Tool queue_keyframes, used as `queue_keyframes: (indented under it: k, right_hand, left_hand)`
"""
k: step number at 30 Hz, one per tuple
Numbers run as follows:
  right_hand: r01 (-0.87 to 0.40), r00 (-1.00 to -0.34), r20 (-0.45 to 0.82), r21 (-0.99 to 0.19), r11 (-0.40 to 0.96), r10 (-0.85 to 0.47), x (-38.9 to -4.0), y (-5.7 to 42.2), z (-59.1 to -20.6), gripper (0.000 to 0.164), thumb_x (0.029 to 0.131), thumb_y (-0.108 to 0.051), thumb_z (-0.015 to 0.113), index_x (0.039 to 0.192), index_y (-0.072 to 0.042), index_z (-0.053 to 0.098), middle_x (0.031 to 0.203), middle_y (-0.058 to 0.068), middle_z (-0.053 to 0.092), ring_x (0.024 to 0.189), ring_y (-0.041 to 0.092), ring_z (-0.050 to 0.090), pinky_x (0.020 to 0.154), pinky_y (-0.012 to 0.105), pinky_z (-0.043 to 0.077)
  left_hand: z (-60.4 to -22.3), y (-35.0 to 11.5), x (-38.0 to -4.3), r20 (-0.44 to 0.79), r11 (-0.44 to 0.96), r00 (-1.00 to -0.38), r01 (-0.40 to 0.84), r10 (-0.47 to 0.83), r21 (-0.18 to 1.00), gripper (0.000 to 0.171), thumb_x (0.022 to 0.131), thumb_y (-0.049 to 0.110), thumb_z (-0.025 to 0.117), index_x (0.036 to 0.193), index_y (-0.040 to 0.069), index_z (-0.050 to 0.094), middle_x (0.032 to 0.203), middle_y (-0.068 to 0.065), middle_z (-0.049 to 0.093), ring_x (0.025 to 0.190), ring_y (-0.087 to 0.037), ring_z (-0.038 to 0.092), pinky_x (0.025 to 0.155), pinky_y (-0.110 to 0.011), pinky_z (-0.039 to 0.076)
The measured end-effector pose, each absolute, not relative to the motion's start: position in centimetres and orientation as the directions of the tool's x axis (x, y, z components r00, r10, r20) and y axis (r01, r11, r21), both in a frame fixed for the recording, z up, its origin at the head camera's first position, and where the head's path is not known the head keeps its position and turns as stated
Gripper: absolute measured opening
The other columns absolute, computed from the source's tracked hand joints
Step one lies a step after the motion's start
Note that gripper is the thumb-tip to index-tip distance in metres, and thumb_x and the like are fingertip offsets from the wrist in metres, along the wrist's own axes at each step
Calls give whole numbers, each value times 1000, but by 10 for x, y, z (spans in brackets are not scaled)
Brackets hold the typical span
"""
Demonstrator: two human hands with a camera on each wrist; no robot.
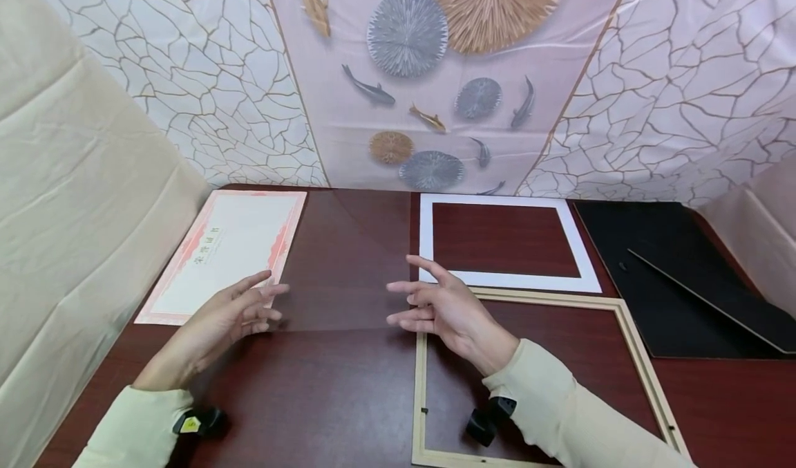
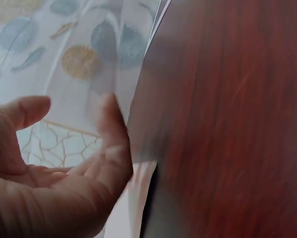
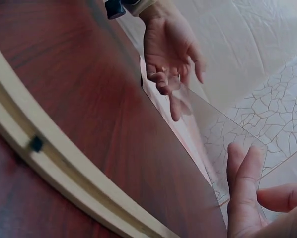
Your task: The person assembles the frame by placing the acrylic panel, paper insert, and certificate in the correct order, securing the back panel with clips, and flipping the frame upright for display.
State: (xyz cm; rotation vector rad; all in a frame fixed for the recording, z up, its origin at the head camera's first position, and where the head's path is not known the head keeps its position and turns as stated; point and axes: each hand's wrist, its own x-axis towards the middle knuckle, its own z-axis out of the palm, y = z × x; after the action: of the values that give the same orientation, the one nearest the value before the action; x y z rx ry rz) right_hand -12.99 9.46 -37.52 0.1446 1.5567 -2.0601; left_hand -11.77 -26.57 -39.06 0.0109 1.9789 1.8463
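A clear sheet point(image 1: 348, 260) spans the space between the two hands, faint in the head view. In the right wrist view the sheet point(image 3: 220, 131) shows a sharp edge running from one hand to the other, overlapping the patterned curtain. My left hand point(image 1: 230, 312) is at its left side, fingers loosely extended and thumb apart. At the right side is my right hand point(image 1: 460, 316), fingers nearly straight and spread, fingertips point(image 3: 255, 153) right at the sheet's corner. Beneath the right forearm lies a pale wooden picture frame point(image 1: 642, 357). A pink-bordered certificate point(image 1: 239, 247) lies beyond the left hand.
A white mat border point(image 1: 528, 281) lies behind the wooden frame. Farther right is a black board point(image 1: 622, 233), with another black panel point(image 1: 715, 302) tilted on it. The dark red table point(image 1: 311, 399) backs onto a patterned curtain point(image 1: 373, 108); pale cloth point(image 1: 81, 178) hangs at the left.
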Motion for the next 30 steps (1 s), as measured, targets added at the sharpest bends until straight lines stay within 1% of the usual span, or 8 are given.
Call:
queue_keyframes:
  k: [1,6,9,13,20,24,27,30]
  right_hand:
    - [482,-843,-400,-858,-177,-359,-128,95,-375,78,96,11,44,165,-23,30,152,20,57,80,21,80,71,26,62]
    - [464,-856,-389,-869,-172,-341,-119,100,-375,80,94,11,45,164,-24,31,150,18,59,77,21,80,71,27,62]
    - [447,-863,-373,-879,-169,-342,-115,104,-375,80,94,11,45,164,-24,30,150,17,60,77,20,80,71,28,62]
    - [427,-867,-353,-890,-159,-353,-111,111,-375,78,97,9,46,165,-25,28,147,14,63,79,20,80,71,28,63]
    - [371,-886,-301,-916,-152,-352,-118,126,-372,81,100,4,50,168,-27,20,139,9,69,88,21,80,80,33,63]
    - [334,-907,-272,-929,-158,-320,-127,139,-367,84,101,3,50,169,-30,15,130,3,73,90,19,79,83,33,62]
    - [301,-927,-242,-936,-183,-287,-133,152,-363,82,102,4,48,169,-28,13,118,-5,74,88,16,78,85,33,62]
    - [274,-940,-213,-936,-219,-265,-138,165,-358,79,103,4,45,170,-24,12,111,-7,74,87,13,77,87,34,62]
  left_hand:
    - [-390,-263,-115,-301,109,-905,-281,299,953,76,111,24,52,167,1,7,135,14,67,97,-7,70,83,-23,58]
    - [-389,-249,-105,-282,59,-909,-277,307,959,84,104,10,63,168,5,9,137,11,63,94,-9,70,80,-23,60]
    - [-389,-244,-101,-268,16,-911,-277,315,961,89,102,3,64,169,11,7,139,10,62,92,-11,73,81,-25,62]
    - [-390,-240,-99,-251,-16,-905,-273,343,962,91,101,-1,62,170,15,4,134,9,65,89,-12,74,84,-27,63]
    - [-391,-234,-99,-245,-3,-894,-265,376,964,89,101,-4,62,169,22,10,121,-4,61,84,-14,73,82,-30,64]
    - [-389,-232,-97,-222,50,-882,-221,416,974,87,102,-1,60,169,23,11,123,-6,63,85,-15,71,81,-31,64]
    - [-387,-231,-98,-207,83,-874,-190,440,978,84,103,0,57,170,23,11,125,-6,63,85,-16,69,80,-33,64]
    - [-385,-230,-101,-193,96,-871,-167,451,981,81,104,-2,54,169,21,13,120,-6,62,82,-15,67,78,-35,64]
